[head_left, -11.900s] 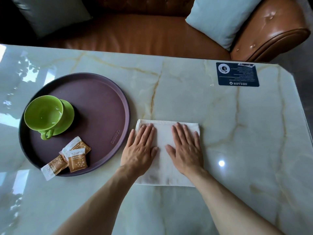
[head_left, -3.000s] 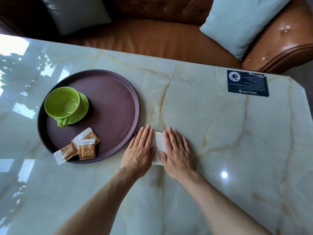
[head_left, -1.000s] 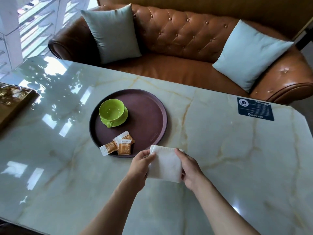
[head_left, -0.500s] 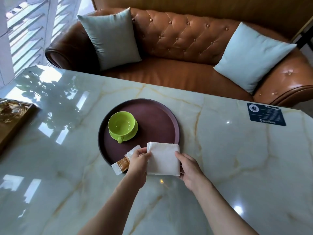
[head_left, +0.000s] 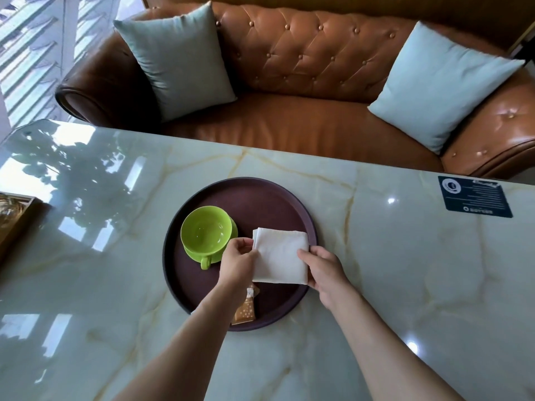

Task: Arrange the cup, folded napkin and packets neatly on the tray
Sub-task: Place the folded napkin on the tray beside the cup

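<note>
A round dark purple tray (head_left: 260, 192) lies on the marble table. On its left part a green cup (head_left: 206, 230) stands on a green saucer, handle toward me. A folded white napkin (head_left: 280, 256) is over the tray's right half, pinched at its left edge by my left hand (head_left: 237, 263) and at its right edge by my right hand (head_left: 325, 269). I cannot tell whether it touches the tray. Orange packets (head_left: 246, 309) lie at the tray's near edge, partly hidden under my left forearm.
The pale marble table (head_left: 405, 270) has a dark blue card (head_left: 474, 196) at its far right. A wooden tray (head_left: 17, 215) with something in it sits at the left edge. Behind the table stands a brown leather sofa (head_left: 304, 62) with two light blue cushions.
Both hands have lifted the folded napkin off the table and carried it left and away from me, from the tray's near rim to over the tray's right half.
</note>
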